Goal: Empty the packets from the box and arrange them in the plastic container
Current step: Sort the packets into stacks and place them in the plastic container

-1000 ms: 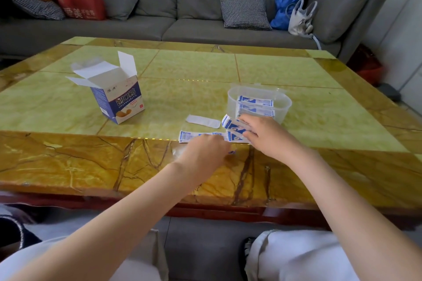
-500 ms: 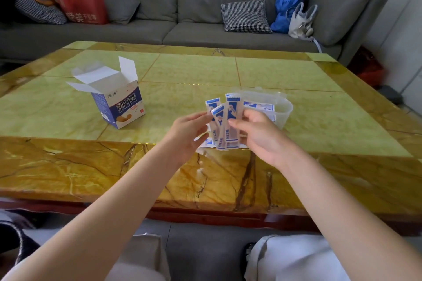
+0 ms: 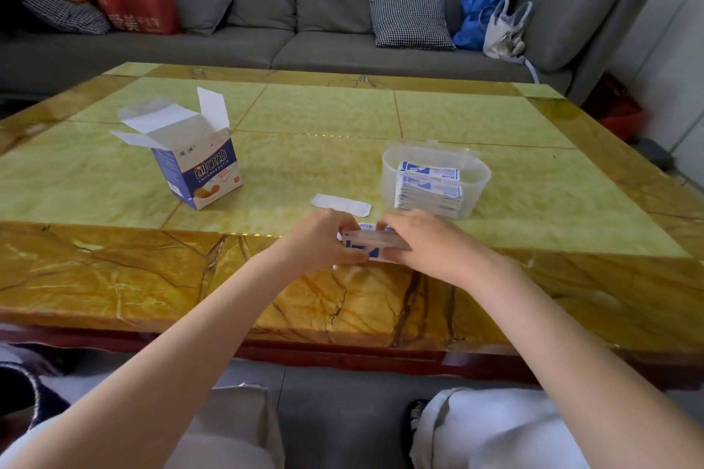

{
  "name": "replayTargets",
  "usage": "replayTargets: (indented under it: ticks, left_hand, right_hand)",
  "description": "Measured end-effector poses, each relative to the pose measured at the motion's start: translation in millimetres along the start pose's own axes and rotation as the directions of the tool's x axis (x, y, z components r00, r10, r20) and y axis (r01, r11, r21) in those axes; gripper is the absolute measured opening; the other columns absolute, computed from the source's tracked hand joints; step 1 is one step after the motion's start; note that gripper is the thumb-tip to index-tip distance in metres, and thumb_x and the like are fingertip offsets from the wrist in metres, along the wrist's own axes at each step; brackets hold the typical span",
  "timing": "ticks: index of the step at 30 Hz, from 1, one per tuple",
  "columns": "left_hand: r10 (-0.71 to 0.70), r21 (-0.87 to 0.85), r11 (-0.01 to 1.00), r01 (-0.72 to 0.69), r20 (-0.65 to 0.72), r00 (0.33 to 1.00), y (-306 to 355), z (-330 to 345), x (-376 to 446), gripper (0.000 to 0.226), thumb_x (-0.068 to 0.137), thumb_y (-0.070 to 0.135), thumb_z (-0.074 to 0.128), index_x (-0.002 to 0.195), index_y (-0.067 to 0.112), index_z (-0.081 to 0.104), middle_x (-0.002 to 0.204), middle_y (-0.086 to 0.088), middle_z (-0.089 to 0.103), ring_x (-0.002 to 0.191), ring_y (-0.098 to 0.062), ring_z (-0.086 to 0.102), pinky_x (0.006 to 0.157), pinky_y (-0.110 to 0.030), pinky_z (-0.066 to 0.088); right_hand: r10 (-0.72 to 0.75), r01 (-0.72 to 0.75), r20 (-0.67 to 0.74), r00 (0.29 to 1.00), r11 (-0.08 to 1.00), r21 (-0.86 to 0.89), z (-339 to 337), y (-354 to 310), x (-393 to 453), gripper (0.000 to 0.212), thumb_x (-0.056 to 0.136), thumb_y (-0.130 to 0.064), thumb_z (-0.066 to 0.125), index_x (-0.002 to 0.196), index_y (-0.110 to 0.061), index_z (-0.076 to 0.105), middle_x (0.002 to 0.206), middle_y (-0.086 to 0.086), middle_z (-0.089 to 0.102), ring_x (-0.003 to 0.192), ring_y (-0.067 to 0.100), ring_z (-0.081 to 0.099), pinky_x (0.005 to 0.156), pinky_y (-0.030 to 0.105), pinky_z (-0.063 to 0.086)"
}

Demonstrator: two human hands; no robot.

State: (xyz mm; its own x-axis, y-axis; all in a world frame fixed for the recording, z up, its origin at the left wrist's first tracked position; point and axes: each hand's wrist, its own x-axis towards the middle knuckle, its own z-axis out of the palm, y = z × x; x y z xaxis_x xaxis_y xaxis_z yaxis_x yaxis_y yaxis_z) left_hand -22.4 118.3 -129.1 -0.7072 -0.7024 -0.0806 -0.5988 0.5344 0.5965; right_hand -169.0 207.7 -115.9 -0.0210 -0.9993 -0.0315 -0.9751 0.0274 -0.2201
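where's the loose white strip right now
In the head view the loose white strip lies flat on the table, just beyond the left hand, between the open box and the plastic container.

Table (image 3: 495, 118): polished, marble-like stone, glossy, with a lacquered wood edge. Box (image 3: 202, 167): printed cardboard, matt white inside. Plastic container (image 3: 478, 173): translucent, smooth. Packets (image 3: 428, 185): probably coated paper, faint sheen. Sofa (image 3: 324, 4): grey woven cloth, matt. Red bag (image 3: 137, 0): slightly shiny.
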Motion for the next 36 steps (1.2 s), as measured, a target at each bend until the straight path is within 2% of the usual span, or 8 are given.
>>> replayTargets:
  ticks: [3, 7, 11, 14, 18, 26, 30, 36]
  left_hand:
    - [0.034, 0.045, 0.998, -0.032, -0.040, 0.999, 1.3, -0.1, -1.9, 0.019, 0.079, 0.021, 0.069, 0.096, 0.012, 0.066, 0.073, 0.010, 0.054, 0.069, -0.012, 0.051, 0.053, -0.013, 0.036]
    - [0.042, 0.082, 0.996, -0.036, -0.067, 0.997, 1.9, 1.1, -2.4, 0.017, 0.081, 0.018, 0.068, 0.096, 0.011, 0.067, 0.066, 0.012, 0.051, 0.065, -0.009, 0.049, 0.052, -0.011, 0.034]
    - [0.063, 0.088, 0.995, -0.054, -0.098, 0.993, 5.6, 2.9, -2.4, 0.022, 0.081, 0.017, 0.068, 0.102, 0.012, 0.067, 0.092, -0.004, 0.066, 0.079, -0.016, 0.059, 0.069, -0.024, 0.046]
    - [0.053, 0.095, 0.995, -0.040, -0.129, 0.990, 8.8, 1.4, -2.6, 0.023, 0.082, 0.016, 0.066, 0.105, 0.012, 0.066, 0.099, -0.007, 0.068, 0.082, -0.019, 0.062, 0.071, -0.027, 0.048]
    - [0.035, 0.176, 0.984, -0.010, -0.143, 0.989, 10.1, -2.1, -3.6, 0.025, 0.084, 0.018, 0.063, 0.108, 0.013, 0.066, 0.102, -0.007, 0.069, 0.090, -0.022, 0.064, 0.081, -0.035, 0.053]
    - [0.015, 0.125, 0.992, 0.014, -0.228, 0.973, 11.2, 0.2, -4.1, 0.025, 0.084, 0.008, 0.061, 0.108, 0.010, 0.066, 0.104, -0.008, 0.070, 0.093, -0.023, 0.065, 0.082, -0.033, 0.053]
    - [0.007, 0.123, 0.992, 0.029, -0.283, 0.959, 11.5, 1.0, -3.7, 0.025, 0.087, 0.008, 0.056, 0.110, 0.010, 0.065, 0.105, -0.009, 0.070, 0.095, -0.023, 0.065, 0.080, -0.030, 0.052]
    - [0.037, 0.298, 0.954, 0.033, -0.227, 0.973, 12.8, 2.4, -2.6, 0.029, 0.089, 0.006, 0.050, 0.114, 0.013, 0.064, 0.110, -0.009, 0.066, 0.094, -0.029, 0.062, 0.073, -0.031, 0.048]
  right_hand:
    - [0.050, -0.046, 0.052, 0.997, 0.997, -0.062, -8.3, 9.1, -6.6, 0.031, 0.084, -0.039, 0.062, 0.106, -0.018, 0.058, 0.105, -0.003, 0.059, 0.098, 0.014, 0.045, 0.085, 0.038, 0.046]
    - [0.139, -0.137, 0.086, 0.987, 0.990, -0.022, -13.4, 16.0, -11.7, 0.031, 0.081, -0.036, 0.067, 0.108, -0.021, 0.062, 0.103, 0.001, 0.062, 0.091, 0.019, 0.057, 0.080, 0.036, 0.050]
    - [0.136, -0.143, 0.072, 0.988, 0.985, 0.092, -12.4, 11.3, -8.8, 0.031, 0.083, -0.024, 0.067, 0.113, -0.016, 0.062, 0.106, 0.004, 0.061, 0.088, 0.018, 0.055, 0.073, 0.027, 0.043]
    - [0.139, -0.146, 0.081, 0.987, 0.984, 0.101, -12.6, 9.5, -7.8, 0.035, 0.086, -0.022, 0.063, 0.120, -0.015, 0.057, 0.099, 0.003, 0.062, 0.078, 0.016, 0.057, 0.063, 0.024, 0.043]
    - [0.150, -0.151, 0.060, 0.987, 0.988, 0.024, -12.4, 17.0, -6.1, 0.033, 0.085, -0.026, 0.064, 0.117, -0.016, 0.062, 0.112, 0.007, 0.061, 0.097, 0.022, 0.057, 0.079, 0.029, 0.045]
    - [0.160, -0.161, 0.019, 0.987, 0.977, 0.142, -6.6, 12.3, -2.0, 0.015, 0.087, -0.010, 0.059, 0.100, -0.013, 0.065, 0.076, -0.002, 0.060, 0.054, 0.008, 0.063, 0.059, 0.019, 0.049]
    - [0.153, -0.148, -0.039, 0.987, 0.983, 0.113, -7.3, 12.0, -0.1, 0.021, 0.083, -0.003, 0.059, 0.099, -0.014, 0.066, 0.082, 0.006, 0.065, 0.071, 0.017, 0.064, 0.067, 0.028, 0.053]
    - [0.125, -0.123, -0.074, 0.989, 0.992, 0.032, -6.6, 8.8, -1.0, 0.029, 0.088, 0.001, 0.050, 0.111, -0.011, 0.064, 0.090, 0.010, 0.062, 0.084, 0.027, 0.064, 0.079, 0.037, 0.053]
